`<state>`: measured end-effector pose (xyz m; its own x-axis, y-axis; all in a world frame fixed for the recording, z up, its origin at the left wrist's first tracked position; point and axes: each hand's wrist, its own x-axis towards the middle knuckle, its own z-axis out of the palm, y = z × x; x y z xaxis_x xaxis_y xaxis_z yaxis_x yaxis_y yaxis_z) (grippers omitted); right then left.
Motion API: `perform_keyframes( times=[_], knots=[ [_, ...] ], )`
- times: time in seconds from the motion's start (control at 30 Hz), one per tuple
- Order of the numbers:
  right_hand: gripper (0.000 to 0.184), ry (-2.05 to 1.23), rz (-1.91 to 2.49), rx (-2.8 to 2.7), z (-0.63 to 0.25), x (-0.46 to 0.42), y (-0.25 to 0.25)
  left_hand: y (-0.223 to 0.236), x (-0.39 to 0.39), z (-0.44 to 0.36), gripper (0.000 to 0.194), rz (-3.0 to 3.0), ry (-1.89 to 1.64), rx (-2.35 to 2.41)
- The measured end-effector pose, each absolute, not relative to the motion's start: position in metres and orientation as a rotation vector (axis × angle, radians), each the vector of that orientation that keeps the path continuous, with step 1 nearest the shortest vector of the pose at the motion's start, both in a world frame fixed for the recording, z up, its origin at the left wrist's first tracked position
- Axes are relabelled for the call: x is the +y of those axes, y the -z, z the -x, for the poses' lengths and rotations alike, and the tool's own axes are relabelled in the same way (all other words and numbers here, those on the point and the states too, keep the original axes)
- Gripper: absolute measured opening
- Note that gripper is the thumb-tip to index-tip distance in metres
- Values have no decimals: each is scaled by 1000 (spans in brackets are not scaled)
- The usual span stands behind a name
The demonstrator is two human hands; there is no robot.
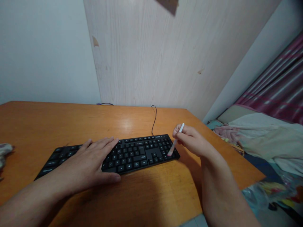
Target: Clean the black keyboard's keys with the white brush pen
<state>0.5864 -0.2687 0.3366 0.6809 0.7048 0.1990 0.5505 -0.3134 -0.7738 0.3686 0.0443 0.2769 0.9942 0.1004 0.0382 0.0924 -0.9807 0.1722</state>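
Note:
A black keyboard (pixel 139 157) lies at a slant on the wooden table. Across its left half rests my left hand (pixel 97 159), fingers stretched out flat and thumb along the near edge, covering some keys. My right hand (pixel 187 138) is closed around a slim brush (pixel 174 143) with a white handle end and a pinkish tip. That tip points down onto the number keys at the keyboard's right end, seemingly touching them.
A thin black cable (pixel 155 119) runs from the keyboard toward the wall. At the table's (pixel 59 123) left edge lies a whitish cloth-like item (pixel 4 151). Bedding (pixel 265 135) and plastic bags (pixel 258 195) are beyond the right edge.

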Motion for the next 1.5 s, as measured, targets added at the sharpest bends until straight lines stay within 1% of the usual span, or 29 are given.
perform_keyframes(
  times=[0.13,0.3,0.5,0.63,0.7,0.73,0.8,0.87,1.03,1.2,1.4,1.5],
  knots=[
    [13,-400,1945,-1087,-573,-262,-337,-280,42,-369,122,-2968,-55,151],
    [12,-363,1983,-1117,-578,-264,-334,-281,41,-369,122,-2970,-52,159],
    [18,-153,2201,-1093,-593,-270,-333,-277,45,-369,121,-2966,-75,142],
    [22,162,2421,-884,-601,-276,-333,-276,45,-369,121,-2961,-106,137],
    [22,296,2385,-790,-602,-277,-334,-277,44,-369,121,-2951,-106,145],
    [21,306,2324,-787,-602,-277,-334,-278,44,-369,120,-2948,-98,150],
    [20,209,2170,-866,-597,-274,-333,-280,42,-369,121,-2951,-73,157],
    [18,23,2034,-980,-588,-269,-333,-280,42,-369,122,-2962,-51,165],
    [16,-285,1910,-1107,-564,-257,-335,-279,42,-370,123,-2965,-39,178],
    [19,-294,1934,-1249,-561,-257,-334,-280,41,-369,124,-2961,-49,177],
    [17,-562,1830,-1293,-557,-262,-338,-278,43,-368,122,-2970,-50,178],
    [17,-545,1793,-1213,-556,-261,-340,-275,45,-369,121,-2968,-99,159]
  ],
)
